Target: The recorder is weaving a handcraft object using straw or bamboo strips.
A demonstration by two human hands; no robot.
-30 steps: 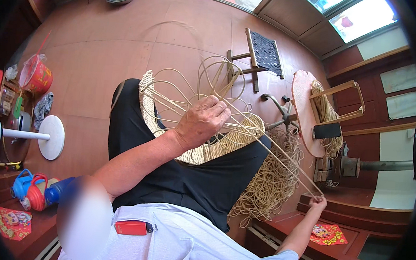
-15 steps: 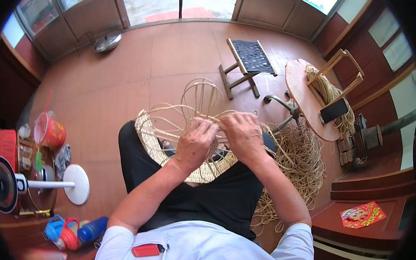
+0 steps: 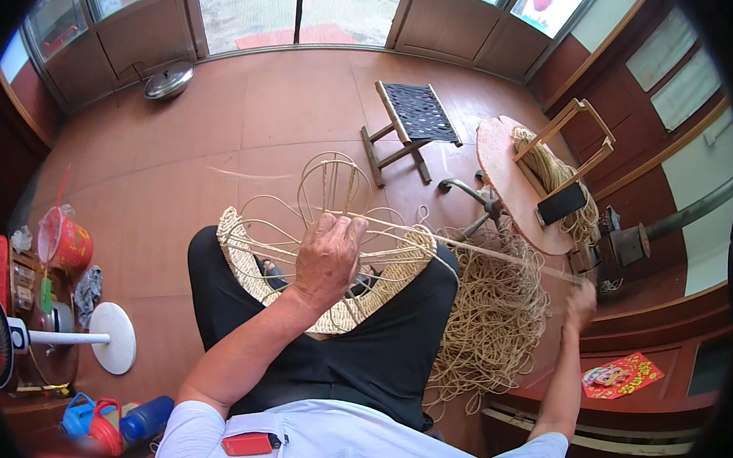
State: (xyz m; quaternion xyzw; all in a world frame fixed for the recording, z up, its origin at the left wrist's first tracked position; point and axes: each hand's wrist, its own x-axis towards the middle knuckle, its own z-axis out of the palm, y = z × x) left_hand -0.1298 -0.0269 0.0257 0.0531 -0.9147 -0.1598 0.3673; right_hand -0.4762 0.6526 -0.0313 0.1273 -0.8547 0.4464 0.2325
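The left hand (image 3: pixel 329 256) is closed in a fist over strands above the woven band (image 3: pixel 344 318), and the right hand (image 3: pixel 580 305), slightly blurred, looks closed around the cord (image 3: pixel 499 254) well out to the right. Drawing the cord through seems best done with a firm left pinch and an even pull, low and in line, clear of the thin loops (image 3: pixel 300 183) on the far side and the cord heap (image 3: pixel 495 321) on the right. The band rests across the legs (image 3: pixel 223 304), its bend near the body and its open side facing far; its longer span runs left to right, while the cord slants slightly nearer toward its right end
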